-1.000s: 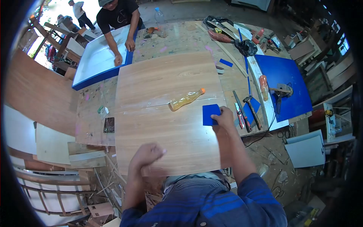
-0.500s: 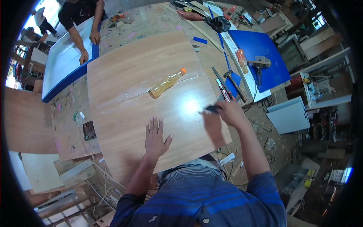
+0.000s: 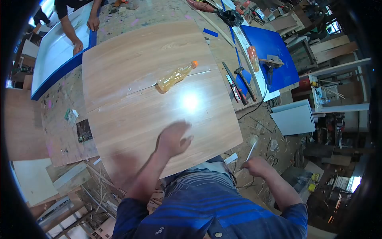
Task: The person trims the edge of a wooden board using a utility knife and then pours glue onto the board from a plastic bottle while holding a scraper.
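A wood-grain board (image 3: 131, 115) covers the near part of the worktable. Over its lower middle is my left hand (image 3: 173, 139), blurred, with the thumb apart from the fingers and nothing visible in it. My right hand (image 3: 256, 166) is beyond the board's near right corner, beside my body, closed around a thin pale piece (image 3: 251, 150) seen edge-on. A bottle of yellowish liquid (image 3: 175, 77) with an orange cap lies on its side across the board's seam.
A hammer (image 3: 246, 83), a red-handled cutter (image 3: 233, 88) and a file lie right of the board. Farther right is a blue panel (image 3: 284, 51) with a tool on it. At upper left, another person's hands (image 3: 78, 47) touch a blue-edged white tray-like panel (image 3: 59, 47).
My right hand has moved from above the board's right side down past its near edge. My left hand was flat and spread; now its fingers are bent and shifted right. The view has tilted.
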{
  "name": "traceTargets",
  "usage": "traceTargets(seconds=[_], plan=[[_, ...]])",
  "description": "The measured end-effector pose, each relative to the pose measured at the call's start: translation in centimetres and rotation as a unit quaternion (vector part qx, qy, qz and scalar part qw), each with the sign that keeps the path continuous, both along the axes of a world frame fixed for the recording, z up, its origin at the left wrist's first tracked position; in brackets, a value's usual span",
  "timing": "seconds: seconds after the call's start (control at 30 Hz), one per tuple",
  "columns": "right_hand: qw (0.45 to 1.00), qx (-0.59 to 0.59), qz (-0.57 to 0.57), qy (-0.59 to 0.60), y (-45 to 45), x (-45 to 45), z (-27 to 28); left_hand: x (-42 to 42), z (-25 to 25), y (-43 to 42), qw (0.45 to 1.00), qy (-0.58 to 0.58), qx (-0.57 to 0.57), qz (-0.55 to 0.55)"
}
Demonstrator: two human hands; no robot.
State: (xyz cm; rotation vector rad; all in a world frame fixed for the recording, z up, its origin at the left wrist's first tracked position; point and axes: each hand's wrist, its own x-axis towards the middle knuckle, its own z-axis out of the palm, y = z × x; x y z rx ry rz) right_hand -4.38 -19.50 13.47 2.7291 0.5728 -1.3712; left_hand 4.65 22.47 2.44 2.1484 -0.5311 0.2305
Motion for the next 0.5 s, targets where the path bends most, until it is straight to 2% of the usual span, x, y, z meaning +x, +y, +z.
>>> traceTargets(seconds=[0.1, 0.17, 0.23, 0.3, 0.33, 0.43, 0.47, 0.5], plan=[[0.978, 0.025, -0.164, -0.123, -3.1, -1.4, 0.3, 6.0, -1.8, -1.8, 0.985, -0.001, 0.173, -0.002], [0.938, 0.098, -0.262, -0.204, -2.6, -2.3, 0.3, 8.0, -3.8, -5.0, 0.964, 0.012, 0.263, 0.026], [0.887, 0.151, -0.337, -0.277, -1.5, -2.9, -0.1, 6.8, -1.6, -8.9, 0.955, 0.082, 0.284, -0.009], [0.853, 0.177, -0.396, -0.289, -1.3, -3.7, -0.9, 3.7, -2.0, -12.6, 0.944, 0.119, 0.253, -0.178], [0.834, 0.188, -0.426, -0.296, -1.5, -3.9, -1.3, 0.9, -3.5, -14.0, 0.946, 0.081, 0.206, -0.237], [0.775, 0.207, -0.541, -0.252, -3.1, -4.0, -1.7, -1.0, -3.3, -15.3, 0.932, 0.04, 0.144, -0.331], [0.765, 0.224, -0.545, -0.259, -3.9, -3.9, -2.1, 0.2, -3.6, -14.5, 0.934, 0.134, 0.119, -0.308], [0.756, 0.241, -0.549, -0.263, -4.9, -3.7, -2.6, 2.0, -3.8, -13.4, 0.957, 0.11, 0.148, -0.223]])
